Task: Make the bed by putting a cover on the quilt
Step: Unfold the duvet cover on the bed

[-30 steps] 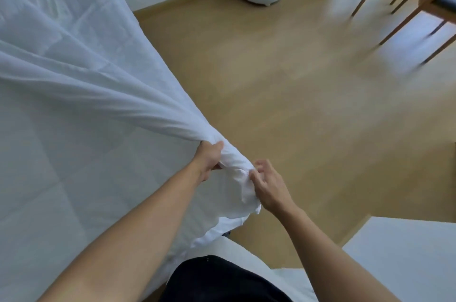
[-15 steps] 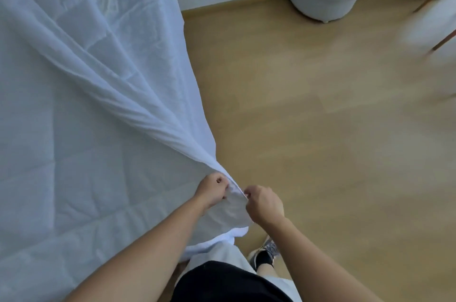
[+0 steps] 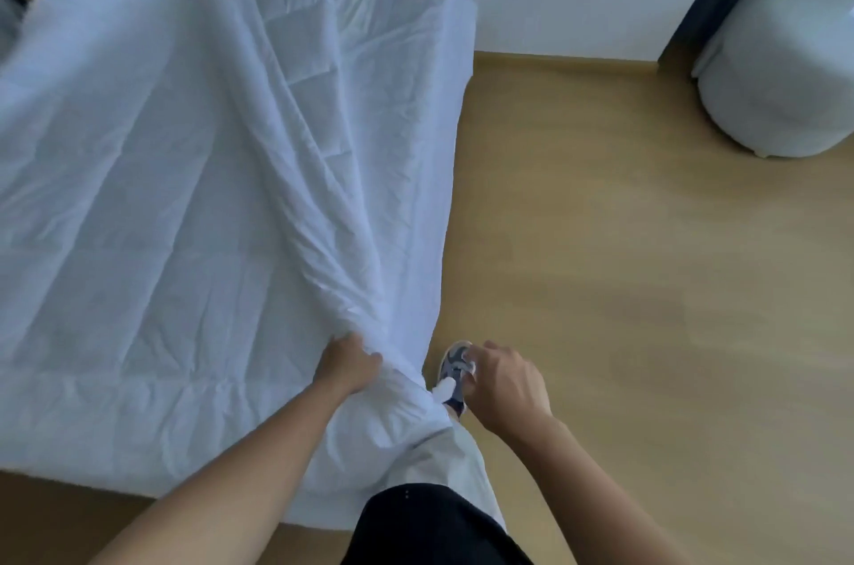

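One white cover (image 3: 185,204) is lying spread across one bed (image 3: 416,33), filling most of the left side of the view. It is thin and creased, with faint quilted squares showing through it, and long folds are running from the far end down to one gathered corner at the bed's near right edge. One wooden floor (image 3: 647,287) is filling the right side, with one rounded white seat (image 3: 776,70) standing at the far right. Two bare hands are showing. The left hand (image 3: 346,363) is gripping the bunched corner, fingers curled tight into the fabric. The right hand (image 3: 506,382) is hovering just beside it, off the cloth, fingers loosely curled and holding nothing, above one dark blue and white shoe (image 3: 455,373).
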{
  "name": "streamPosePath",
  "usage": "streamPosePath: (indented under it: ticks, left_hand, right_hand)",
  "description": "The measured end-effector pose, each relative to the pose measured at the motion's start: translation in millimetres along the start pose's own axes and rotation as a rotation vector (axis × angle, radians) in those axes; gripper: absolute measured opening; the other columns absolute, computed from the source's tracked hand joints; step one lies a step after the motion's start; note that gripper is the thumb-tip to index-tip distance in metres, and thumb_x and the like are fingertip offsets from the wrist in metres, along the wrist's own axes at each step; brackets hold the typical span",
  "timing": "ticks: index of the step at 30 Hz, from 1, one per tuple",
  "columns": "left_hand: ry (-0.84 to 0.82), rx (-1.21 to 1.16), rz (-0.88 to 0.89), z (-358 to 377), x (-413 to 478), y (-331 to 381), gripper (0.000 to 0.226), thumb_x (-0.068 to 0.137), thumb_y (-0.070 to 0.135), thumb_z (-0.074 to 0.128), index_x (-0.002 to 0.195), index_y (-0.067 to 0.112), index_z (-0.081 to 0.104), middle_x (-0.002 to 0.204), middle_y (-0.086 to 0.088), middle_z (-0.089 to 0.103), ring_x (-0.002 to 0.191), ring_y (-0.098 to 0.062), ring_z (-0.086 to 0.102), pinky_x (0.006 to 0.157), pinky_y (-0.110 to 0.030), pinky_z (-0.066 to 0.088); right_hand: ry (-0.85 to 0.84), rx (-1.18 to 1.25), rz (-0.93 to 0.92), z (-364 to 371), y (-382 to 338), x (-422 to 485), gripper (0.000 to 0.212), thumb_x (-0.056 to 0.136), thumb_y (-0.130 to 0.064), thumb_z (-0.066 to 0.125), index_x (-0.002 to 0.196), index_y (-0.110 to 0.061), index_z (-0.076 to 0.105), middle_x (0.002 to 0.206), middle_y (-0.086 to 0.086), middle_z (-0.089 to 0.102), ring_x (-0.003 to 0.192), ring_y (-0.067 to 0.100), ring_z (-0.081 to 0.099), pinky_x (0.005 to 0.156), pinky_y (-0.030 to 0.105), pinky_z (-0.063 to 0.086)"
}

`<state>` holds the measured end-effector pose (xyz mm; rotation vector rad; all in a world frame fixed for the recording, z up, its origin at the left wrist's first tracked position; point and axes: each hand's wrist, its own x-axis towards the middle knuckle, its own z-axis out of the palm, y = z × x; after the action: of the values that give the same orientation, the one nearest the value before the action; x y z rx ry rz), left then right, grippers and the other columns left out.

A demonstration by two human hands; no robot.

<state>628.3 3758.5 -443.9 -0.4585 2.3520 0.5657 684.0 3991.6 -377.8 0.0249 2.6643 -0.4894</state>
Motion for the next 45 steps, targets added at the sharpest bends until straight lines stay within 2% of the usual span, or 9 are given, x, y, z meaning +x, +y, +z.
streamPosePath:
  ticks: [9,15,19,24,30,33,37,42,45]
  left_hand:
    - [0.323,-1.08,-0.633,-68.0,261.3,-10.7,0.121,0.041,0.056,0.089,0.14,0.003,0.045,0.131,-0.015,0.062,0.113,-0.036,0.065,0.095,-0.052,0.055]
    - [0.294,-1.038,-0.357,-77.3,265.8,91.0,0.043,0.077,0.029,0.057,0.118,0.02,0.063,0.108,-0.003,0.071,0.099,-0.027,0.068,0.087,-0.041,0.057]
    - [0.018,-0.763,-0.083,-78.0,233.4,134.5,0.014,0.092,0.019,0.056,0.105,0.019,0.06,0.087,0.006,0.066,0.078,-0.017,0.064,0.068,-0.024,0.052]
    - [0.032,-0.56,0.018,-111.7,231.2,118.1,0.01,0.071,0.023,0.048,0.072,0.025,0.038,0.062,0.008,0.036,0.06,-0.015,0.037,0.053,-0.02,0.028]
    - [0.226,-0.961,-0.225,-213.8,324.1,159.5,0.063,0.079,0.059,0.065,0.132,0.027,0.054,0.127,0.013,0.057,0.114,-0.01,0.057,0.1,-0.036,0.048]
    - [0.136,-1.086,-0.256,-259.7,406.6,205.4,0.086,0.078,0.054,0.072,0.15,0.024,0.036,0.137,0.007,0.054,0.12,-0.018,0.057,0.102,-0.044,0.05]
    - [0.091,-1.031,-0.186,-275.9,452.5,258.7,0.048,0.088,0.015,0.065,0.134,0.02,0.056,0.12,0.0,0.065,0.104,-0.023,0.065,0.085,-0.04,0.058]
    - [0.002,-0.816,-0.113,-269.4,426.8,311.9,0.039,0.095,0.023,0.056,0.133,0.013,0.057,0.127,0.0,0.061,0.122,-0.023,0.058,0.097,-0.03,0.044]
    - [-0.057,-0.711,-0.078,-273.6,409.1,359.2,0.035,0.083,0.041,0.048,0.099,0.014,0.064,0.104,-0.001,0.058,0.102,-0.021,0.059,0.091,-0.031,0.043]
  right_hand:
    - [-0.151,-0.218,-0.262,-50.0,-33.3,204.9,0.014,0.096,-0.027,0.048,0.102,-0.023,0.06,0.103,-0.005,0.062,0.095,0.021,0.056,0.076,0.032,0.032]
    - [-0.276,-0.43,-0.534,-65.3,-85.9,349.1,0.07,0.086,-0.021,0.066,0.148,-0.026,0.034,0.162,0.008,0.018,0.142,0.036,0.03,0.102,0.046,0.04]
    - [-0.423,-0.8,-0.853,-55.9,-139.2,433.4,0.087,0.095,-0.038,0.062,0.159,-0.036,0.003,0.164,0.012,-0.026,0.15,0.044,-0.02,0.119,0.066,0.003]
    - [-0.57,-1.322,-1.02,-71.0,-170.3,517.2,0.022,0.099,-0.03,0.054,0.117,-0.029,0.066,0.124,0.001,0.064,0.14,0.033,0.038,0.116,0.068,-0.008]
    - [-0.475,-0.884,-1.199,-96.8,-138.9,524.3,0.013,0.076,-0.011,0.063,0.073,-0.022,0.056,0.064,-0.005,0.059,0.068,0.023,0.058,0.088,0.043,0.042]
    - [-0.645,-0.737,-1.235,-123.1,-116.8,529.2,0.016,0.065,-0.016,0.067,0.079,-0.02,0.059,0.068,-0.004,0.057,0.068,0.022,0.056,0.088,0.04,0.045]
    - [-0.904,-0.688,-1.205,-190.5,-105.9,603.1,0.036,0.078,-0.016,0.062,0.113,-0.017,0.065,0.103,0.001,0.067,0.094,0.023,0.062,0.096,0.038,0.043]
    - [-0.295,-0.784,-1.219,-287.0,-133.3,739.1,0.059,0.086,-0.014,0.061,0.143,-0.02,0.043,0.153,0.01,0.035,0.134,0.037,0.042,0.1,0.048,0.041]
    - [-0.244,-1.076,-1.363,-307.1,-170.7,796.5,0.064,0.1,-0.022,0.049,0.157,-0.032,0.022,0.168,0.011,0.001,0.153,0.041,0.0,0.12,0.063,0.008]
